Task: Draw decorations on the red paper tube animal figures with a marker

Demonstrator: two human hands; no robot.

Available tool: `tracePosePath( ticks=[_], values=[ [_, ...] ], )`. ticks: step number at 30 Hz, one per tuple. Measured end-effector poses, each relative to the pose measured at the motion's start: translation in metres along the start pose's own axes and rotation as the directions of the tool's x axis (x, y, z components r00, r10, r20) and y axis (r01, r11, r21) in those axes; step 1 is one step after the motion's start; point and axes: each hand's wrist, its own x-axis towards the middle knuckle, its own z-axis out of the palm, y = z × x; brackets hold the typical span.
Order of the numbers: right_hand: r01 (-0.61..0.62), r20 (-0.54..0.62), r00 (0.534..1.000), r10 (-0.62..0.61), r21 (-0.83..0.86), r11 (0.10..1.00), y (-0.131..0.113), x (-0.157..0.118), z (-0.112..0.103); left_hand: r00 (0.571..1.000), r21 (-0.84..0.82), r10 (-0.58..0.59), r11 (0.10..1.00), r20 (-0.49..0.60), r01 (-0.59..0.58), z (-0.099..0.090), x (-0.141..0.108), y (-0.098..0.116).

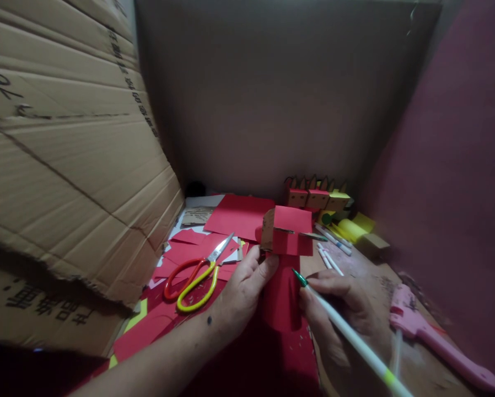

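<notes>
A small craft figure of red paper and brown cardboard (292, 220) is held up in front of me, with a boxy top and a rounded red piece below it. My left hand (245, 284) is closed on its left side, thumb and fingers pinching the cardboard edge. In my right hand (350, 314) is a white-barrelled felt-tip pen (346, 328) with a green end. The pen's green point is close to the figure's lower red part; whether it touches cannot be made out. Left of my left hand lie scissors (212, 270) with one red and one yellow handle, blades partly apart.
Red paper sheets (239, 214) and scraps cover the table's left half. Several cardboard figures with spiky tops (317, 196) stand at the back. White pens (334, 240), yellow paper (357, 227) and a pink glue gun (433, 336) lie right. Cardboard (74, 149) walls the left.
</notes>
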Motion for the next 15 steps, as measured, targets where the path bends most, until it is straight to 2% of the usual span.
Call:
tracePosePath(
  ticks=[15],
  values=[
    [-0.008,0.017,1.0,0.009,-0.042,0.999,0.0001,-0.0008,-0.0026,1.0,0.01,-0.01,1.0,0.004,0.01,-0.0007,-0.0007,-0.0008]
  ],
)
